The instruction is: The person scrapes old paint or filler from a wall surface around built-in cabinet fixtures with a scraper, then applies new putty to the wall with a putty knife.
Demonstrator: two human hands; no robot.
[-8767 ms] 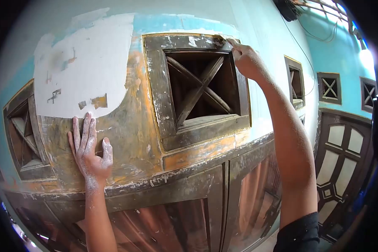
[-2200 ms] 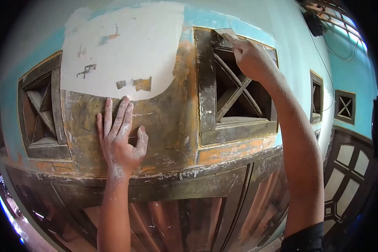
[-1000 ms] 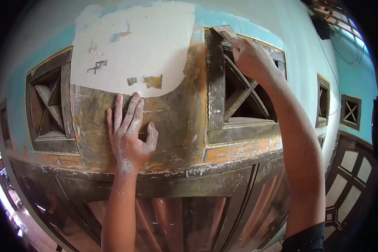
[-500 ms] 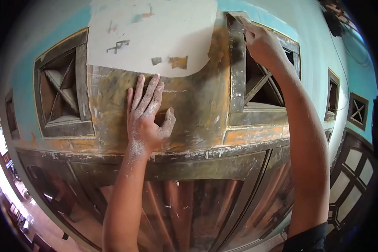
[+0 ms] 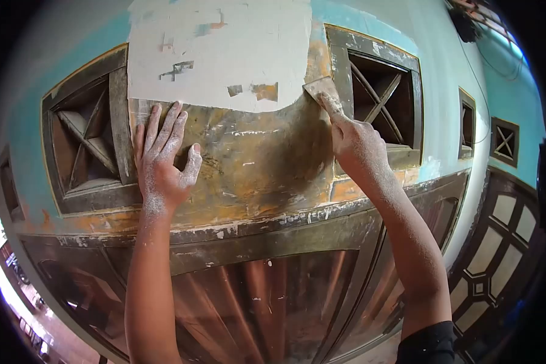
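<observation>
My right hand (image 5: 359,145) grips a flat putty knife (image 5: 321,89), its blade against the wall at the right edge of a white plastered patch (image 5: 236,42). White dust coats both hands. My left hand (image 5: 167,151) lies with fingers spread on the bare, brown-and-orange stained wall (image 5: 249,155), fingertips just below the patch's lower edge. Small gaps in the patch show grey and orange beneath.
Dark wooden vents with crossed slats flank the wall section, one on the left (image 5: 91,130) and one on the right (image 5: 382,91). A ledge (image 5: 267,221) runs above a glazed wooden door frame (image 5: 273,242). Another panelled door (image 5: 494,242) stands at far right.
My right hand has brought the putty knife down and left, from the right vent's top corner to the patch's edge. My left hand has shifted left along the wall.
</observation>
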